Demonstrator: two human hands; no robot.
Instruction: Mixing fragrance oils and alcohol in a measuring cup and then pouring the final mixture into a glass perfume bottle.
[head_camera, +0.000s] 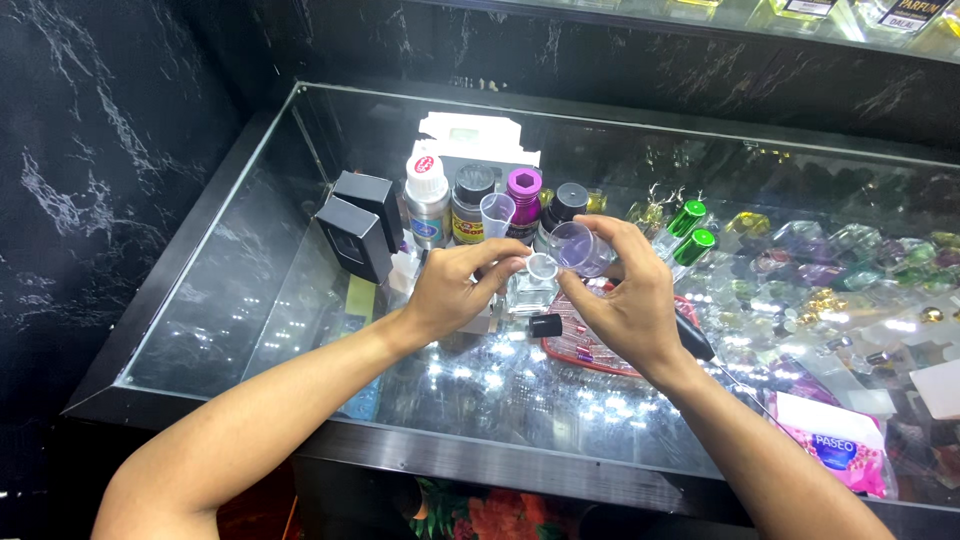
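Observation:
My left hand (455, 290) pinches a small clear funnel (541, 266) set in the neck of a small square glass bottle (528, 292) standing on the glass counter (300, 300). My right hand (625, 300) holds a small clear plastic cup (577, 246), tilted on its side just above and right of the funnel. A small black cap (545, 325) lies on the counter between my hands.
Behind the hands stand a white-capped bottle (427, 200), a black-capped jar (470, 205), a purple-capped bottle (523, 195), another clear cup (496, 215) and two black boxes (360, 225). Green-capped bottles (690, 232) are to the right. A pink tissue pack (835, 450) lies at the front right.

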